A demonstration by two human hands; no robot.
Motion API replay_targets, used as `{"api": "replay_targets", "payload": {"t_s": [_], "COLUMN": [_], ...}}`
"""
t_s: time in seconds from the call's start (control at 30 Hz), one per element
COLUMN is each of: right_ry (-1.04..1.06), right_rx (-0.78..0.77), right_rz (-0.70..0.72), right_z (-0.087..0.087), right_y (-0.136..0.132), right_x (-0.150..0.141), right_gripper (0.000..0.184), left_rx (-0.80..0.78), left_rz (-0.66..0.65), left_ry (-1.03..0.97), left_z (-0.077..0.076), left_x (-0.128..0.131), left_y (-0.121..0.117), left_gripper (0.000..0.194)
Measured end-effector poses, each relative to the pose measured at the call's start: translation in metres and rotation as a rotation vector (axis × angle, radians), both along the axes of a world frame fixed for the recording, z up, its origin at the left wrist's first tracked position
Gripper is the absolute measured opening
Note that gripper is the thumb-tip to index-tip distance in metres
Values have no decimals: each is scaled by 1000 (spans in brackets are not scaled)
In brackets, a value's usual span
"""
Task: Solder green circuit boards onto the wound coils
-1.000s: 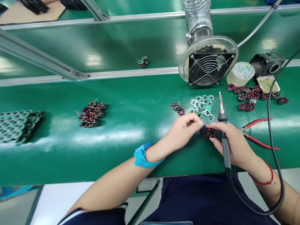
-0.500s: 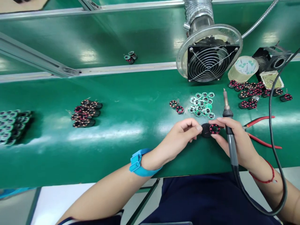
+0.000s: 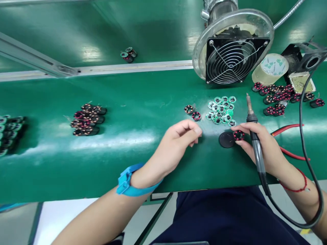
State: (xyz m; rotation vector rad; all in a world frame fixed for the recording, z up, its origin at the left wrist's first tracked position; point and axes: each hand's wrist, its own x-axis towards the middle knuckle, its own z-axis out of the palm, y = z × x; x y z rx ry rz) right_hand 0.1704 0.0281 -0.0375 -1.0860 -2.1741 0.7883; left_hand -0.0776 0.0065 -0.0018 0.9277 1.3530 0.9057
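Observation:
My right hand pinches a small black wound coil with red windings between thumb and fingertips. The same hand carries a soldering iron, its tip pointing away from me. Beside the coil lies a flat black disc on the green bench. To the left, my left hand is above the bench with thumb and forefinger pressed together; whatever they may hold is too small to make out. Two loose coils stand just beyond it. Several round green circuit boards are heaped past the disc.
A fume extractor fan stands at the back. Several coils sit near a roll of tape and a solder sponge tray. Red-handled pliers lie partly behind my right hand. More coils stand at left.
My left hand has moved left, away from the disc and the coil, still pinched. My right hand keeps hold of the coil and soldering iron. The view has shifted slightly.

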Motion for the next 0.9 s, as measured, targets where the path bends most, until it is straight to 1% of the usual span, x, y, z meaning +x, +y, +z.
{"api": "replay_targets", "payload": {"t_s": [0.03,0.1,0.17,0.23,0.3,0.37,0.47,0.53,0.6,0.67,0.7,0.73,0.8,0.87,0.9], "right_ry": [-1,-12,-56,-108,-137,-136,-92,-41,3,34,44,52,74,102,114], "right_rx": [-5,-1,10,12,10,11,43,76,99,123,138,154,178,186,194], "right_rz": [19,79,136,163,160,152,102,58,25,-11,-33,-57,-97,-121,-130], "right_z": [0,-2,-6,-11,-16,-18,-17,-15,-13,-12,-11,-9,-5,1,4], "right_y": [2,5,7,7,7,6,4,4,5,5,5,5,4,1,0], "right_x": [-1,-6,-10,-13,-13,-11,-8,-7,-5,-4,-4,-4,-8,-14,-19], "right_gripper": [41,38,33,29,31,38,45,46,45,46,46,46,49,52,55], "left_rx": [35,123,251,382,472,526,598,627,634,622,595,544,380,195,125], "left_rz": [8,-20,-100,-217,-336,-431,-570,-667,-706,-651,-594,-526,-385,-276,-236], "left_ry": [60,227,427,607,745,855,1016,1105,1142,1089,1011,893,564,232,107], "left_z": [0,0,0,-2,-5,-9,-17,-21,-23,-22,-20,-18,-13,-6,-2], "left_x": [-5,-11,-13,-11,-4,5,19,25,27,27,27,27,28,33,36], "left_y": [2,7,15,23,33,42,54,59,61,59,58,56,51,45,42], "left_gripper": [18,16,12,9,9,10,20,22,23,19,15,11,6,8,10]}}
